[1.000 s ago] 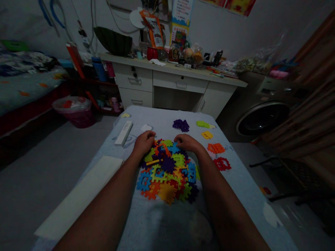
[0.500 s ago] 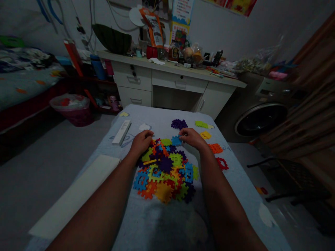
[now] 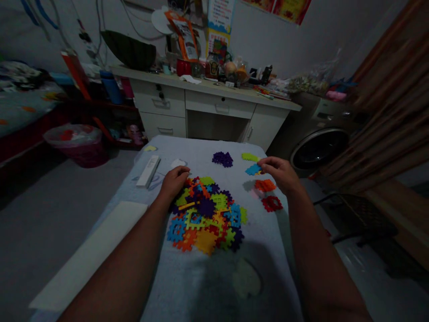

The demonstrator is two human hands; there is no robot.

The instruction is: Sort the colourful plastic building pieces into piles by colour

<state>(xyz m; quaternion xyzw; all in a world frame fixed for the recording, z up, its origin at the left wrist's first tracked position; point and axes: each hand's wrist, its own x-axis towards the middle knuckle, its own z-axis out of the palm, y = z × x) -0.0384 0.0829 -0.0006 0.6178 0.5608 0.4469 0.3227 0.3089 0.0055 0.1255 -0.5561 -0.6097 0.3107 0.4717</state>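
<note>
Head view: the right hand (image 3: 280, 173) is raised over the far right part of the tabletop (image 3: 201, 152), forearm running in from the lower right and wrist bent slightly inward. Its fingers (image 3: 267, 165) are pinched together on a blue piece (image 3: 253, 169). The piece sticks out to the left of the fingertips, roughly flat, and appears clear of the cloth.

The piece hangs among the small single-colour groups. The green piece (image 3: 250, 157) is just beyond it, the orange pieces (image 3: 265, 185) are just nearer the person, and the red piece (image 3: 271, 203) lies nearer again. The purple pieces (image 3: 223, 158) are off to its left. This hand is plainly the closer of the two to all these groups.

The left hand (image 3: 173, 182) rests on the far left edge of the mixed pile (image 3: 206, 214), well apart from the blue piece. It lies knuckles up with the fingers curled down into the pieces. Whether they grip anything cannot be told. A white box (image 3: 148, 171) lies just left of that hand.
</note>
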